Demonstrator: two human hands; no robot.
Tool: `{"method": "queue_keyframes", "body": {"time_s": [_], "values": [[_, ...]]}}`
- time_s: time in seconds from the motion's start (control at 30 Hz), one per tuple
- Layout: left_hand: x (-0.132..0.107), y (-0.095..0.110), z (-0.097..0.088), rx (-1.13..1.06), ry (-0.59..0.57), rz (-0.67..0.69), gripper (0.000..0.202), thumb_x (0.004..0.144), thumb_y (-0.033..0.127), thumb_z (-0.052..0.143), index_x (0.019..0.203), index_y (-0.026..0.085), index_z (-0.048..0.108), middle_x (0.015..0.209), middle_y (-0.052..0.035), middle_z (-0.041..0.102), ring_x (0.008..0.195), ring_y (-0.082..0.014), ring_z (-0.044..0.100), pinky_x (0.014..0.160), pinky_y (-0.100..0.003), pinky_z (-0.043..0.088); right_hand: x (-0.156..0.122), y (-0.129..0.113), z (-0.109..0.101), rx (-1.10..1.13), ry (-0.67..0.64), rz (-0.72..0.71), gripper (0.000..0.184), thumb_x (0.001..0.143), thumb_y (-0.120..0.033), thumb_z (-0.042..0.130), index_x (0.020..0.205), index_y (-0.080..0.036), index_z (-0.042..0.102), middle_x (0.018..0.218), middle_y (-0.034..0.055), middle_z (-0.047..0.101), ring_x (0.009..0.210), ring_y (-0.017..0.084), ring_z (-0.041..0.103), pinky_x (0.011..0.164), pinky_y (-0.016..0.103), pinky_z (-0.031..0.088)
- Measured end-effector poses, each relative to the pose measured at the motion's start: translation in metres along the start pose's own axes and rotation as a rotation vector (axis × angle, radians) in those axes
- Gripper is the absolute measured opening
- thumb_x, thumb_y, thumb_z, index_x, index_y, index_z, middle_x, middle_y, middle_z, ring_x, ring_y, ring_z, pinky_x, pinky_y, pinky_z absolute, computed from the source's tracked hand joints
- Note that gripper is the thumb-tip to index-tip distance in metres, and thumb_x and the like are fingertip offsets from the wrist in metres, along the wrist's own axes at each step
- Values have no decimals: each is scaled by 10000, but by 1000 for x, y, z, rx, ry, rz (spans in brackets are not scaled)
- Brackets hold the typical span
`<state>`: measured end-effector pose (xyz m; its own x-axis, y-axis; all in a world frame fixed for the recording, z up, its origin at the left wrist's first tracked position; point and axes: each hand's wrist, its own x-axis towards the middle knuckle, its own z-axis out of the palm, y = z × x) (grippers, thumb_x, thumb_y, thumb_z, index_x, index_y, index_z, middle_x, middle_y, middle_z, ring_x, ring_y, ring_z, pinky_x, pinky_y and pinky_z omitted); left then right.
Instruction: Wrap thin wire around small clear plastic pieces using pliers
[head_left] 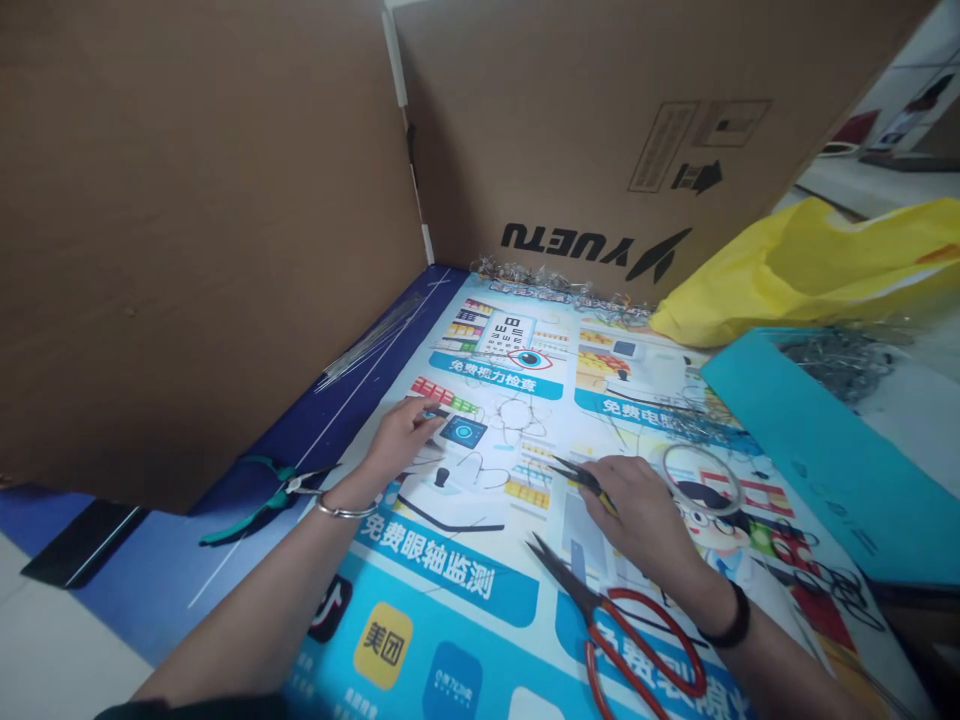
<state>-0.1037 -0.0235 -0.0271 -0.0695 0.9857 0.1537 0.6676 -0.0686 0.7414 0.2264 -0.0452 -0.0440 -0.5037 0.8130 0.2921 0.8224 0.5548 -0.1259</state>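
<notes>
Right hand (641, 505) grips small yellow-and-black metal pliers (590, 481), right of frame centre; left hand (397, 437) pinched narrow, contents unclear. Surface: blue-and-white printed poster sheet (525, 552); brown cardboard panels (225, 200) across top. Turquoise open box (795, 465), right side, contains tangled silvery wire (844, 365). Both hands extend from bottom corners.

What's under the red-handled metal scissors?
The scissors lie on a blue-and-white printed sheet, visible around them and through their handle loops. Print directly beneath them is covered.
</notes>
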Motion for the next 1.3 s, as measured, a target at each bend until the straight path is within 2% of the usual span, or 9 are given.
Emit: {"method": "queue_keyframes", "body": {"time_s": [0.1, 0.2, 0.37, 0.43, 0.57, 0.67, 0.97, 1.17, 1.3], "values": [[-7, 1, -5, 12, 11, 33, 240, 792, 307, 530, 977, 186, 625, 953, -51, 625, 763, -158, 607, 683, -270, 498, 0, 0, 0, 4, 10, -2, 268, 854, -304, 439, 1029, -168, 589, 956, 106, 610, 889, 233, 525, 757, 364, 406], [-13, 2, -7, 20, 11, 82, 213, 802, 282, 526, 970, 197, 627, 1004, -54, 624, 863, -174, 605, 714, -271, 504, 0, 1, 0, 6, 6, -8, 271, 855, -313, 437, 1022, -167, 591, 949, 104, 611, 886, 233, 527, 758, 367, 407], [-12, -4, -4, 112, -3, 189, 197, 840, 226, 482, 962, 189, 632, 1022, -64, 647, 999, -190, 575, 866, -322, 467, 0, 2, 0, 7, -6, -10, 274, 850, -305, 450, 1035, -157, 588, 966, 103, 610, 902, 231, 521, 776, 368, 412], [-11, -4, -2, 166, -8, 254, 244, 872, 227, 436, 1025, 185, 620, 1067, -73, 646, 1039, -187, 560, 923, -343, 430, 0, 2, 1, 8, -2, -19, 271, 850, -300, 447, 1035, -163, 590, 967, 100, 612, 905, 229, 523, 778, 369, 414], [-13, 6, 4, 345, -150, 369, 375, 905, 311, 390, 1252, 218, 496, 1319, -86, 508, 1238, -230, 418, 1007, -433, 324, 0, 2, 1, 9, 12, -23, 263, 847, -299, 450, 1020, -164, 596, 952, 100, 612, 894, 229, 527, 782, 370, 414], [-14, 13, 9, 429, -269, 406, 462, 904, 376, 384, 1348, 245, 384, 1401, -75, 413, 1311, -249, 313, 1040, -462, 253, 0, 2, 1, 6, 9, -18, 263, 849, -304, 451, 1019, -166, 596, 946, 101, 610, 887, 232, 523, 773, 372, 413], [-11, 4, 11, 520, -356, 404, 515, 910, 437, 336, 1386, 239, 320, 1436, -73, 355, 1338, -262, 257, 1056, -467, 174, 2, -2, -4, 37, -28, 9, 255, 850, -292, 451, 1020, -163, 591, 953, 101, 598, 900, 236, 504, 798, 375, 399], [-11, 5, 8, 545, -319, 393, 494, 913, 422, 341, 1367, 228, 353, 1427, -72, 372, 1340, -259, 250, 1040, -465, 201, 2, -3, -5, 30, -37, 19, 249, 845, -282, 456, 1019, -166, 591, 959, 102, 598, 905, 236, 499, 797, 373, 394], [-12, 6, 7, 544, -206, 422, 423, 913, 375, 364, 1302, 231, 446, 1396, -72, 420, 1313, -258, 310, 1020, -461, 248, 1, -4, -5, 50, -12, 35, 237, 844, -260, 458, 1029, -182, 585, 958, 92, 610, 922, 230, 513, 797, 368, 406]]}}
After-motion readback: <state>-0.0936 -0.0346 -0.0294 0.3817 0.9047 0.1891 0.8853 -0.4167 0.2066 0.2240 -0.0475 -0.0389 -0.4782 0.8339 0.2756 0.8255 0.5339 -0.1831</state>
